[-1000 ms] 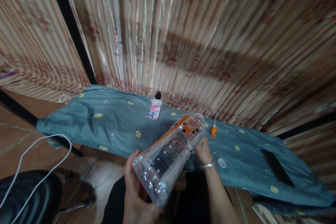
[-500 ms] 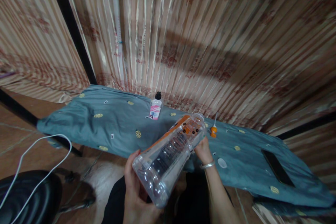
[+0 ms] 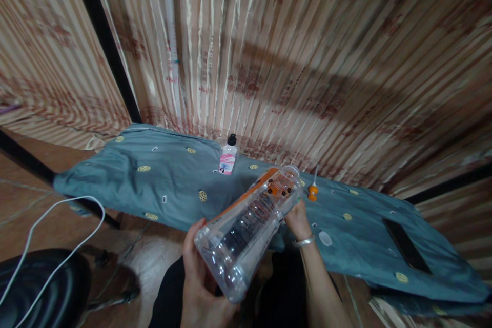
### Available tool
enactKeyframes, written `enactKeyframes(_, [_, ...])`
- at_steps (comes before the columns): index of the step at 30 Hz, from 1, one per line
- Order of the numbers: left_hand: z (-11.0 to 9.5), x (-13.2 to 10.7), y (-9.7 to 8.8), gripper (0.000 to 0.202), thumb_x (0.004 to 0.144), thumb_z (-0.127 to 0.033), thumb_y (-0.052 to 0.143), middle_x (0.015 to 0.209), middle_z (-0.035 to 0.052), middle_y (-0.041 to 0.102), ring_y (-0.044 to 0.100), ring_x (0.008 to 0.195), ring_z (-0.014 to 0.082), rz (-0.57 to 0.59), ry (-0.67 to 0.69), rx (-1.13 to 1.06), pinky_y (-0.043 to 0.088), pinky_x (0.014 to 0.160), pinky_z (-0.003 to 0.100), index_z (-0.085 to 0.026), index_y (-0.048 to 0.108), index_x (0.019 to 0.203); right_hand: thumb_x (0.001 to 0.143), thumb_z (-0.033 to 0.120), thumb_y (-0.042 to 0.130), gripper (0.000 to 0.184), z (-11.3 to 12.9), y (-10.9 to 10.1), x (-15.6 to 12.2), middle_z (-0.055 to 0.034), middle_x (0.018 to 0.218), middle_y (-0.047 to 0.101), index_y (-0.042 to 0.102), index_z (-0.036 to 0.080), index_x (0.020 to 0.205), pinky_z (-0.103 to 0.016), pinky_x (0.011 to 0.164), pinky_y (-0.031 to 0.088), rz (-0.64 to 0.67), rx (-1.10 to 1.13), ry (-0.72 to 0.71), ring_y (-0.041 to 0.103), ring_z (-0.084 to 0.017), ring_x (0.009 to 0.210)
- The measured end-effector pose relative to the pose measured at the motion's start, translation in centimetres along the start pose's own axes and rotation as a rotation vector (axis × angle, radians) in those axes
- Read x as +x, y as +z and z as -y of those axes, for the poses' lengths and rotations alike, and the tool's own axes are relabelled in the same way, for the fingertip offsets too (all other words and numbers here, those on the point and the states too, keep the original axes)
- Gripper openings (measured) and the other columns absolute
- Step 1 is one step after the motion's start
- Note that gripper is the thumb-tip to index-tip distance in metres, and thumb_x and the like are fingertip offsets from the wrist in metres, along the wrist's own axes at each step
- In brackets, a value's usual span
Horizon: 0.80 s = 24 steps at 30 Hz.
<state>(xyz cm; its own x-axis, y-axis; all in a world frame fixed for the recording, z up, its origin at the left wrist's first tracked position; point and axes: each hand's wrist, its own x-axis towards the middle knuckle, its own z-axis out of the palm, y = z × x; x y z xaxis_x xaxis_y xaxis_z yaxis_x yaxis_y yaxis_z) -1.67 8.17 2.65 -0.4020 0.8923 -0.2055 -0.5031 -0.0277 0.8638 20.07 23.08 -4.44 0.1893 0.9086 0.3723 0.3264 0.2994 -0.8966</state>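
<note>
A large clear plastic bottle [image 3: 249, 230] with an orange label is held tilted above my lap, its base toward me and its neck pointing away to the upper right. My left hand [image 3: 200, 271] grips the base end from the left and below. Round the neck end, on the right side, my right hand [image 3: 298, 218] is closed; the bottle hides most of its fingers. Just beyond that hand, an orange pump head [image 3: 313, 192] with a pale tube lies on the blue-green cloth. A small clear bottle [image 3: 228, 158] with a black cap and pink label stands behind.
The blue-green cloth [image 3: 172, 179] covers a low bed-like surface in front of me. A black phone [image 3: 406, 246] and a small white disc [image 3: 325, 238] lie on the right. Striped curtains [image 3: 215, 61] hang behind. At left are a black stool [image 3: 42, 287] and a white cable [image 3: 49, 207].
</note>
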Motion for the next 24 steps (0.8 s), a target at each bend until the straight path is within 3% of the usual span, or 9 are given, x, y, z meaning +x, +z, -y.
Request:
enactKeyframes(7, [0.23,-0.21,0.25,0.106,0.051,-0.043,0.103,0.132,0.0071,0.064,0.066,0.126,0.0362,0.012,0.101,0.089,0.052,0.111,0.052,-0.032,0.047,0.141,0.074,0.048,0.086,0.075,-0.25,0.0,0.01,-0.014,0.121,0.078,0.062,0.019,0.14,-0.056,0.102,0.06,-0.002,-0.011,0.004,0.076,-0.035,0.107])
enactKeyframes(13, [0.38,-0.07,0.12,0.094,0.061,-0.048,0.097,0.131,0.0079,0.066,0.068,0.125,0.0376,0.04,0.12,0.09,0.055,0.108,0.056,-0.032,0.049,0.14,0.078,0.052,0.082,0.07,-0.01,0.03,0.06,-0.0173,0.126,0.076,0.064,0.017,0.136,-0.059,0.106,0.057,-0.015,-0.001,0.011,0.074,-0.037,0.112])
enactKeyframes(24, [0.65,-0.01,-0.06,0.102,0.053,-0.044,0.101,0.132,0.0093,0.066,0.067,0.127,0.039,0.034,0.133,0.113,0.06,0.102,0.051,-0.031,0.051,0.141,0.076,0.049,0.085,0.073,-0.09,-0.06,0.05,-0.0149,0.127,0.077,0.062,0.019,0.138,-0.057,0.108,0.056,0.011,0.003,-0.004,0.075,-0.035,0.113])
